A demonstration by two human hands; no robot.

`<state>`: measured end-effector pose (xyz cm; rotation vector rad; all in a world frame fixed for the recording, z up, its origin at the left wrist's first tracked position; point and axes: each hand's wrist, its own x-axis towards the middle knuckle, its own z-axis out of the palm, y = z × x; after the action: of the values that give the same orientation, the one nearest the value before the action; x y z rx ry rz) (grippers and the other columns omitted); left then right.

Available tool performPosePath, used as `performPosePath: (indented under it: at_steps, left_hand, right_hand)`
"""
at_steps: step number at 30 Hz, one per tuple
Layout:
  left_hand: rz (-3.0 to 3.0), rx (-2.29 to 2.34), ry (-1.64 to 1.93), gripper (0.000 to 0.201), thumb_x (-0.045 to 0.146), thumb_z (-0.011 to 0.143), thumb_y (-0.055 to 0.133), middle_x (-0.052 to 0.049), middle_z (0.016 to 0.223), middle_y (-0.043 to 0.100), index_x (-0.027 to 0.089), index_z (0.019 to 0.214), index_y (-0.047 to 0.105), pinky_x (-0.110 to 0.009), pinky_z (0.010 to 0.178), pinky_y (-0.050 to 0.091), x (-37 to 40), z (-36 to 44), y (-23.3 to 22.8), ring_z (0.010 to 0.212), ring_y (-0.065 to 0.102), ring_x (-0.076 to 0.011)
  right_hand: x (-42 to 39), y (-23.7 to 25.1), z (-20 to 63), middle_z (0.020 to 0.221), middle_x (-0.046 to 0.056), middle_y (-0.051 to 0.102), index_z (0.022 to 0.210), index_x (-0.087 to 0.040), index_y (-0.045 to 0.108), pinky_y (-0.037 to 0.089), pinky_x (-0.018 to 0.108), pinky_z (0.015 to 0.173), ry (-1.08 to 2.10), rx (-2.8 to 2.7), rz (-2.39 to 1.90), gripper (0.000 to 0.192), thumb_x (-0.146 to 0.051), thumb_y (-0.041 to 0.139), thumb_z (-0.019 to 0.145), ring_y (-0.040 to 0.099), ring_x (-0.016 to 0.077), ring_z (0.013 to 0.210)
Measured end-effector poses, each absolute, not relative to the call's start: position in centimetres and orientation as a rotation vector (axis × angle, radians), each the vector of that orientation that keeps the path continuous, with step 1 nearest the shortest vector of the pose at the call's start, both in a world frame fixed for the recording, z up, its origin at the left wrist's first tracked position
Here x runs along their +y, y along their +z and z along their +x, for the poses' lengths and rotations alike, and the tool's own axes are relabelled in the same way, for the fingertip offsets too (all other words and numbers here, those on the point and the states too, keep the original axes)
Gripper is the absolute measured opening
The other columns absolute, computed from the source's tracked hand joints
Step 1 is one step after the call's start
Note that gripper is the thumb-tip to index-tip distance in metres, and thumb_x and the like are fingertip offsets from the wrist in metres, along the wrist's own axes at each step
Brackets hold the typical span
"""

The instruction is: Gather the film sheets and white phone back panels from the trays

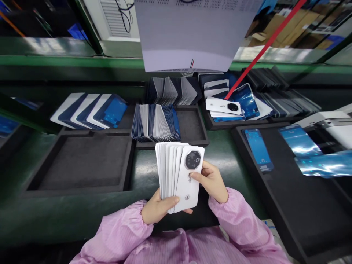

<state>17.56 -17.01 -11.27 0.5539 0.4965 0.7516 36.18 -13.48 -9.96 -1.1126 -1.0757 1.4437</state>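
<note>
Held up at near centre, above green worktop (143,167): fanned stack of white panels (166,172), tilted, with front panel (189,187) facing up. Gripped at lower left by left hand (158,207), closed around the stack, with thumb pressed on the front face and a fingertip showing past the bottom edge. Pinched at right edge by right hand (210,179), with thumb on the front face just below dark camera plate (193,160) and fingers partly hidden behind. Cannot tell whether pinching one panel or several at right.

Noted at both wrists: pink sleeves (123,223), gathered at cuffs.

Noted at left: near tray (82,161) with dark foam floor; beyond it, leaning white and blue panels (90,112). Noted at far centre: tray (192,124) with tightly fanned blue and pale panels (155,123) in its left part. Noted at far right: white panel (222,105) with dark camera plate, lying atop others beside blue-filmed pieces (247,99). Noted at near right: large tray (299,212) with blue panel (258,146) along its left side.
</note>
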Motion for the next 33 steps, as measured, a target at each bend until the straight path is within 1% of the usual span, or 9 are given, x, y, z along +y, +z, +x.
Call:
performPosePath:
  at_steps: [4, 10, 12, 15, 19, 22, 25, 28, 33]
  left_hand:
    - [0.57, 0.464, 0.774, 0.029, 0.024, 0.078, 0.067, -0.01, 0.092, 0.073, 0.016, 0.106, 0.066, -0.04, 0.068, 0.059, -17.1, 17.6, -11.3, 0.075, 0.071, -0.0263]
    - [0.556, 0.497, 0.776, 0.031, 0.025, 0.076, 0.068, -0.012, 0.099, 0.072, 0.014, 0.106, 0.067, -0.043, 0.07, 0.059, -17.2, 17.7, -10.8, 0.086, 0.069, -0.0313]
    - [0.544, 0.519, 0.785, 0.035, 0.024, 0.076, 0.067, -0.013, 0.102, 0.071, 0.014, 0.109, 0.066, -0.045, 0.072, 0.058, -17.2, 17.7, -10.5, 0.088, 0.069, -0.0321]
    - [0.536, 0.57, 0.814, 0.044, 0.024, 0.076, 0.067, -0.013, 0.102, 0.072, 0.015, 0.118, 0.061, -0.048, 0.076, 0.057, -17.2, 17.6, -10.2, 0.084, 0.069, -0.0313]
    - [0.528, 0.634, 0.887, 0.052, 0.023, 0.076, 0.065, -0.012, 0.098, 0.072, 0.016, 0.127, 0.054, -0.052, 0.079, 0.055, -17.2, 17.3, -9.9, 0.08, 0.07, -0.0316]
    - [0.504, 0.628, 0.964, 0.059, 0.023, 0.077, 0.064, -0.013, 0.107, 0.07, 0.02, 0.133, 0.047, -0.054, 0.077, 0.055, -17.2, 17.0, -9.5, 0.095, 0.066, -0.0363]
    - [0.487, 0.616, 1.016, 0.063, 0.022, 0.077, 0.064, -0.012, 0.118, 0.065, 0.024, 0.136, 0.043, -0.053, 0.076, 0.056, -17.3, 16.7, -9.3, 0.113, 0.056, -0.0404]
    - [0.5, 0.603, 1.028, 0.063, 0.022, 0.077, 0.063, -0.011, 0.121, 0.064, 0.026, 0.137, 0.041, -0.053, 0.076, 0.056, -17.5, 16.3, -9.3, 0.116, 0.053, -0.0408]
    - [0.504, 0.581, 0.994, 0.063, 0.022, 0.077, 0.062, -0.013, 0.116, 0.066, 0.023, 0.137, 0.042, -0.051, 0.079, 0.056, -17.7, 15.6, -9.7, 0.111, 0.058, -0.0389]
  right_hand:
    - [-13.5, -9.9, 36.5, 0.079, 0.0, 0.071, 0.086, -0.02, 0.067, 0.053, 0.025, 0.061, 1.479, -1.037, -1.123, 0.022, -0.027, 0.077, 0.067, 0.065, 0.0139, 0.067]
    - [-13.5, -9.7, 36.8, 0.082, 0.001, 0.071, 0.086, -0.02, 0.066, 0.054, 0.027, 0.065, 1.487, -0.986, -1.14, 0.023, -0.027, 0.077, 0.067, 0.066, 0.015, 0.071]
    - [-13.4, -9.7, 37.0, 0.086, 0.002, 0.071, 0.09, -0.02, 0.065, 0.053, 0.026, 0.067, 1.482, -0.955, -1.132, 0.025, -0.028, 0.075, 0.069, 0.066, 0.0147, 0.074]
    - [-13.0, -9.5, 37.5, 0.094, 0.002, 0.07, 0.097, -0.022, 0.061, 0.053, 0.028, 0.07, 1.504, -0.833, -1.074, 0.026, -0.031, 0.071, 0.074, 0.066, 0.0157, 0.078]
    - [-12.1, -9.4, 38.5, 0.094, 0.002, 0.069, 0.099, -0.023, 0.058, 0.052, 0.031, 0.075, 1.557, -0.654, -0.988, 0.027, -0.031, 0.069, 0.076, 0.066, 0.0164, 0.079]
    - [-11.6, -9.5, 39.2, 0.085, 0.001, 0.069, 0.094, -0.021, 0.059, 0.05, 0.028, 0.067, 1.558, -0.569, -1.001, 0.025, -0.029, 0.07, 0.073, 0.065, 0.0146, 0.071]
    - [-11.2, -9.7, 39.6, 0.076, -0.001, 0.068, 0.087, -0.019, 0.059, 0.047, 0.024, 0.059, 1.537, -0.516, -1.048, 0.022, -0.026, 0.07, 0.07, 0.062, 0.0123, 0.063]
    - [-10.9, -9.7, 39.9, 0.071, -0.003, 0.066, 0.083, -0.019, 0.058, 0.045, 0.022, 0.056, 1.502, -0.519, -1.105, 0.021, -0.022, 0.069, 0.065, 0.06, 0.0112, 0.06]
    - [-9.0, -9.3, 40.7, 0.062, -0.004, 0.061, 0.077, -0.017, 0.056, 0.04, 0.021, 0.05, 1.466, -0.583, -1.127, 0.019, -0.022, 0.067, 0.062, 0.055, 0.0098, 0.053]
